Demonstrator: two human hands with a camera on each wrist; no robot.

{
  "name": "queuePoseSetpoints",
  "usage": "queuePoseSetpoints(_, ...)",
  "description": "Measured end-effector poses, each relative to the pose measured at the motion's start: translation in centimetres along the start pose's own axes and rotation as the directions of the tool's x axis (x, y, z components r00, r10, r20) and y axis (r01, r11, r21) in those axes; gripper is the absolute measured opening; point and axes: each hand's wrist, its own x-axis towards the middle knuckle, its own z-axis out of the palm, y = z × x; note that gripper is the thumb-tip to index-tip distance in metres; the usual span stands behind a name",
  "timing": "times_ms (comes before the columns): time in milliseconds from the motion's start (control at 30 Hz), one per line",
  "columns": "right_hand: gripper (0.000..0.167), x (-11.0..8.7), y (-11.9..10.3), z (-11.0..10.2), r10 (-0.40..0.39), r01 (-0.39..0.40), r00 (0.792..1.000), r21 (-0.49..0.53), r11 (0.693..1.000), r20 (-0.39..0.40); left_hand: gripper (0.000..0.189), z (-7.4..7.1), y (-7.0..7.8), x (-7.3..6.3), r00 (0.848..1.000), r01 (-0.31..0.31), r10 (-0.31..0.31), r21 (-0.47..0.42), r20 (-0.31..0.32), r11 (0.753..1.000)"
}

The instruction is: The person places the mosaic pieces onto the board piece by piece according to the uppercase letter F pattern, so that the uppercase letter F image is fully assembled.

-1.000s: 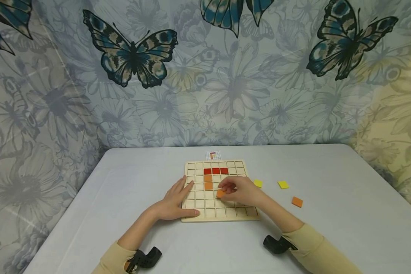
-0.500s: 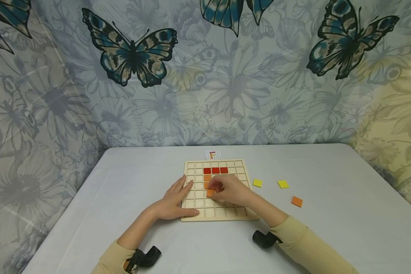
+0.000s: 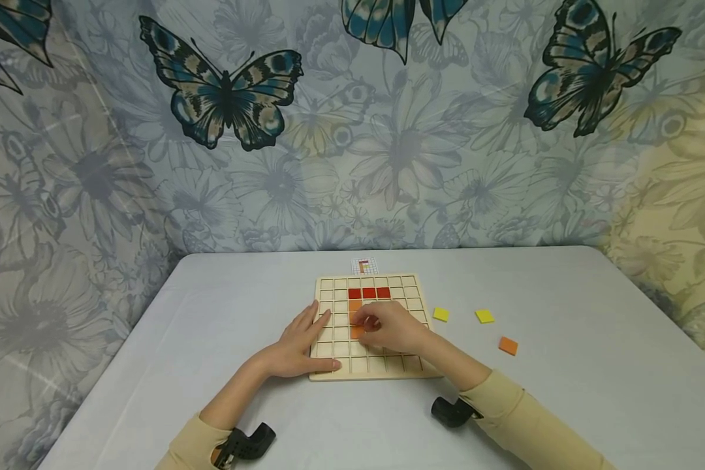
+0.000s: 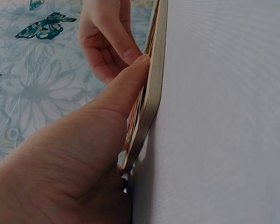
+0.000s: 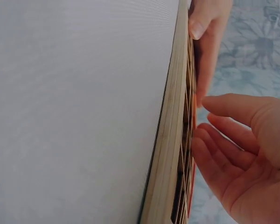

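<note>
A square wooden grid board lies on the table. My left hand rests spread on its left edge, the thumb along the near left corner. Above the middle of the board is my right hand. Its thumb and fingers are bent and apart, close around an orange tile lying in a cell. In the right wrist view, the right fingertips touch the board's surface, with orange showing between them and the thumb. Farther up that column is another orange tile, partly covered by the hand. Red tiles form a row at its top.
To the board's right lie two yellow tiles, a nearer one and a farther one, plus a loose orange tile. Behind the board is a small pattern card. A butterfly-print backdrop rises beyond the white table.
My right hand has moved left across the board with the orange tile. That tile now lies in the column below the other orange ones, and the fingers have loosened. My left hand stays put.
</note>
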Motion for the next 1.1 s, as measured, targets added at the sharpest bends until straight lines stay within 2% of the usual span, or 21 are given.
queuePoseSetpoints(133,0.024,-0.5,-0.1,-0.2,0.011,-0.011,1.000,-0.003,1.000,-0.016,0.100,0.1,0.0,0.1,1.000,-0.006,0.006,0.000,-0.002,1.000)
queuePoseSetpoints(267,0.017,-1.4,0.0,-0.8,0.039,-0.039,0.998,0.000,0.999,-0.046,0.100,0.1,0.0,0.1,1.000,0.003,-0.003,-0.001,0.001,1.000)
queuePoseSetpoints(467,0.007,-3.2,1.1,-1.9,0.051,-0.051,0.995,0.003,0.999,-0.091,0.100,0.1,0.0,0.0,1.000,0.001,-0.001,-0.011,-0.003,1.000)
queuePoseSetpoints(600,0.005,-4.5,1.7,-2.6,0.086,-0.085,0.991,0.017,0.996,-0.104,0.100,0.0,0.1,-0.2,1.000,-0.003,0.003,-0.012,-0.003,1.000)
queuePoseSetpoints(767,0.005,-5.9,2.4,-3.4,0.141,-0.138,0.982,0.031,0.990,-0.127,0.100,0.0,0.2,-0.2,1.000,-0.006,0.006,-0.015,-0.005,1.000)
queuePoseSetpoints(1100,0.010,-9.1,3.6,-5.1,0.201,-0.199,0.965,0.031,0.980,-0.169,0.100,0.1,0.2,-0.2,1.000,-0.017,0.017,-0.018,-0.010,1.000)
